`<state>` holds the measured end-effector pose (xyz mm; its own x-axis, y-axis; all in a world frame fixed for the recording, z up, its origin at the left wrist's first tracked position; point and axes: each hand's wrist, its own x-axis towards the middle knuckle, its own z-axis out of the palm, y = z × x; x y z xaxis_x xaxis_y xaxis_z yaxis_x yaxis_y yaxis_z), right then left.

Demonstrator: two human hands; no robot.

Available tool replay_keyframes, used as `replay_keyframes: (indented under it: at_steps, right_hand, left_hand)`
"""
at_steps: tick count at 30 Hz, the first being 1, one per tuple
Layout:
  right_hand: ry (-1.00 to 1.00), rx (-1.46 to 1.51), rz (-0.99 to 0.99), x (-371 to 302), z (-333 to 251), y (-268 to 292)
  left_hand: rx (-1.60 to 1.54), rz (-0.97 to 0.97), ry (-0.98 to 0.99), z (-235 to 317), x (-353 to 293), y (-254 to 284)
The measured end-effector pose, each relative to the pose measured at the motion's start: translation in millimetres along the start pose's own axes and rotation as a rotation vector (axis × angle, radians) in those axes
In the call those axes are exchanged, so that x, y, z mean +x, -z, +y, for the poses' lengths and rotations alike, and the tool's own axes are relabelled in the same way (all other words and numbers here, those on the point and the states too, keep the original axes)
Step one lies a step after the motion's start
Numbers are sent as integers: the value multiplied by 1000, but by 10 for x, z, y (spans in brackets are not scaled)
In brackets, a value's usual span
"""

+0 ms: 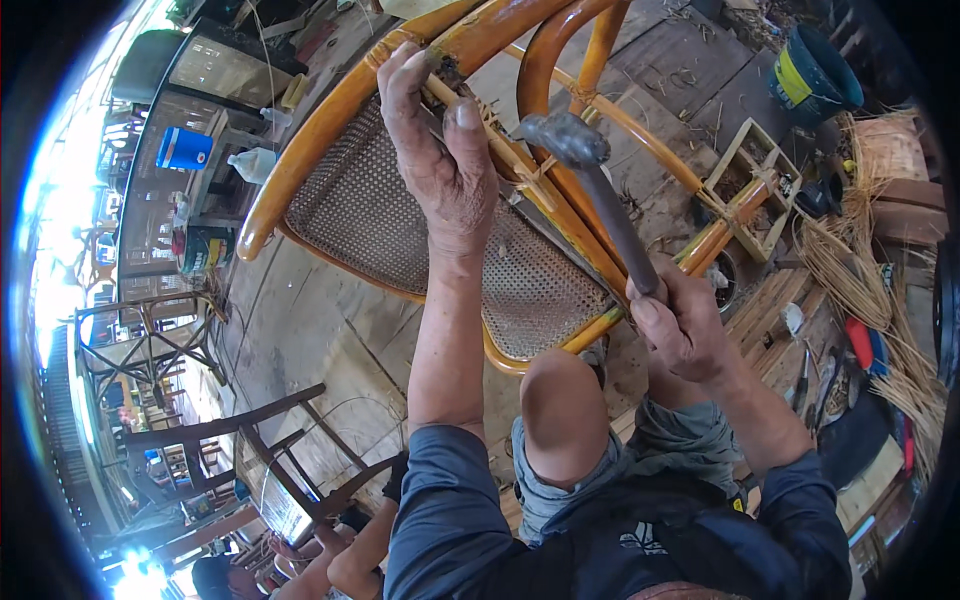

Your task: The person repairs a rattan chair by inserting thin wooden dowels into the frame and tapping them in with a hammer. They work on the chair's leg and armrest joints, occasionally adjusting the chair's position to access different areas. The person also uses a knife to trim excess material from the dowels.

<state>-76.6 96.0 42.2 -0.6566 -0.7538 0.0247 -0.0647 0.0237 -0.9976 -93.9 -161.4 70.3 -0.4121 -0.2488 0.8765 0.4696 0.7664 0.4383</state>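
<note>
A glossy orange-brown rattan chair (pixel 310 135) with woven cane panels (pixel 370 195) lies tipped in front of my knees. My left hand (pixel 440 160) grips its frame at a bound joint, fingertips over the rail and thumb on the near side of a thin pale pole. Whether a small piece is pinched there, I cannot tell. My right hand (pixel 682 320) is closed round the handle of a hammer (pixel 622 220). The dark metal head points up and left, over the chair's rails and to the right of my left hand.
On the right lie bundled rattan strips (pixel 850 270), a small wooden frame (pixel 750 190), hand tools and a dark bucket (pixel 815 75). At the left stand a blue cooler (pixel 185 148) and a dark chair frame (pixel 255 440). Another person's arm (pixel 355 555) shows at the lower left.
</note>
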Motion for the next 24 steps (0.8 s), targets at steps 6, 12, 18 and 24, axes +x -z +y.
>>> replay_keyframes:
  at_steps: [6,12,18,24]
  right_hand:
    - [131,-4,-1,-10,-165,-25]
    - [37,6,89,32,-7,-62]
    - [129,48,62,-40,-34,-52]
    - [27,-34,86,32,119,-39]
  left_hand:
    - [-27,9,-5,14,34,-24]
    - [40,-12,14,24,33,-25]
    - [-34,16,44,27,10,-58]
    - [3,-3,-2,30,16,-38]
